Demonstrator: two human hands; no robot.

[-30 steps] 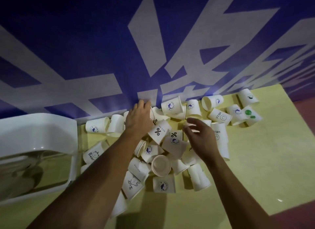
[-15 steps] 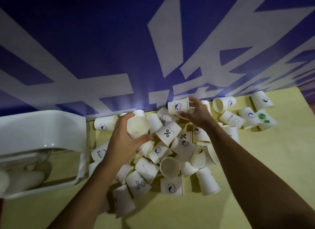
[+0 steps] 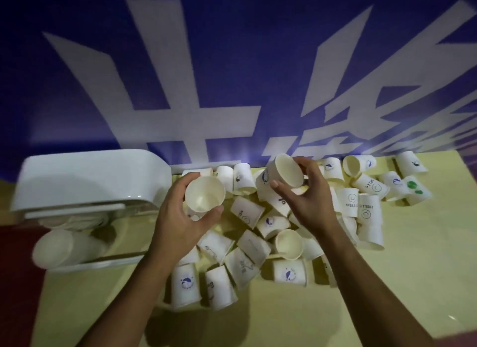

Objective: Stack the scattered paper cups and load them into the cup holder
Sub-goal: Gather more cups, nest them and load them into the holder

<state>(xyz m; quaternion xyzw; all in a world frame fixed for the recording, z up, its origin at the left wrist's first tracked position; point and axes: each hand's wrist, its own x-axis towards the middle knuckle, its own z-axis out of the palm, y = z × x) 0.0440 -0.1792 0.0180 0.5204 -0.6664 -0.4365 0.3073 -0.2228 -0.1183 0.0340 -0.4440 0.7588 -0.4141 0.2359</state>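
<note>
At the left end of the yellow table (image 3: 413, 282), a white cup holder (image 3: 85, 176) sits against the blue wall (image 3: 232, 62). A blurred stack of cups (image 3: 59, 248) lies on its side at the holder's near part, long axis running left to right; I cannot tell which end is its mouth. Just right of the holder, the left hand (image 3: 180, 222) grasps a plain cup (image 3: 205, 194), fingers behind its far wall and thumb curled over the near rim. That cup's axis points almost straight at the camera, mouth up. Beneath and between both hands lie the scattered cups (image 3: 247, 246), most on their sides and pointing every way, while one upright cup (image 3: 288, 243) stands mouth up. Further right, the right hand (image 3: 307, 199) pinches a second cup (image 3: 286, 175) by its rim, thumb on the near edge and fingers on the far one. This cup is held above the heap near the wall, tilted, its mouth turned toward the camera and leaning left, clear of the left hand's cup. Rightmost, a green-dotted cup (image 3: 415, 194) lies on its side.
</note>
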